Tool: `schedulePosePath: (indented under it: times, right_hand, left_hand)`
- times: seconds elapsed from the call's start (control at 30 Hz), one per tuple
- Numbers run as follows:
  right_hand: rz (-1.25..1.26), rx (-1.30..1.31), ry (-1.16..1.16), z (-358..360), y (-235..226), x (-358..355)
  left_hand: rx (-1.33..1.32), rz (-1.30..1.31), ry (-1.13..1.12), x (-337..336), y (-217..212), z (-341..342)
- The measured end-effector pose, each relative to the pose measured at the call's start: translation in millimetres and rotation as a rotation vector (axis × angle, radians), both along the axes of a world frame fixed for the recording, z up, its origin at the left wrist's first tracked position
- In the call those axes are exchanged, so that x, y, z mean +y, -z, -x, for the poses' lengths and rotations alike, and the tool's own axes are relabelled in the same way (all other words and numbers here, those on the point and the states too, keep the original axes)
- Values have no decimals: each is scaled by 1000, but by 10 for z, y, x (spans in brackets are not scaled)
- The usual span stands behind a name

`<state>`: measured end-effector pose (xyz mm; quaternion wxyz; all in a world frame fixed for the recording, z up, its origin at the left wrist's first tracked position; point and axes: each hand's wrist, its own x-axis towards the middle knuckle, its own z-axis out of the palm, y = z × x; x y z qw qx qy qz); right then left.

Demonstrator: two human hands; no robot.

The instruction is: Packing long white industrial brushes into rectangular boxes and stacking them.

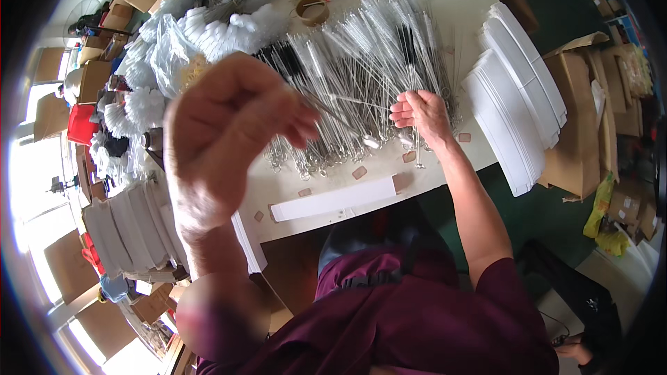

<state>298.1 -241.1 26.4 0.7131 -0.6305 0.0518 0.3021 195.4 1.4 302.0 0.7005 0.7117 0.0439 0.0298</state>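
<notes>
A wide heap of thin wire brushes (347,62) with pale bristles and looped wire handles covers the middle of the table (431,180). My left hand (236,125) is raised close to the camera, left of the heap. Its thumb and fingers are pinched together, and a thin metal stem, seemingly of a wire brush, slants from them toward the heap. Over the heap's right part, my right hand (422,117) is closed with its fingers curled around slim brush stems. Their looped ends hang below the palm. How many stems each hand has cannot be made out.
A long white flat box (333,198) lies at the table's near edge. Stacked white cartons (517,97) stand at the right, bagged pale brushes (229,28) at the far left. Tape rolls (313,11) sit behind the heap. Another person's hand (573,351) shows at lower right.
</notes>
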Motion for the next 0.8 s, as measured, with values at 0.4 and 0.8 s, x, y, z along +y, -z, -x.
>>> schedulePosePath:
  times: [0.4, 0.8]
  right_hand:
    - [-295, -226, -690, 288, -1272, 441]
    - [-150, 194, -638, 859, -768, 80]
  left_hand:
    - [242, 242, 236, 54, 396, 98]
    - [358, 117, -22, 574, 1329, 390]
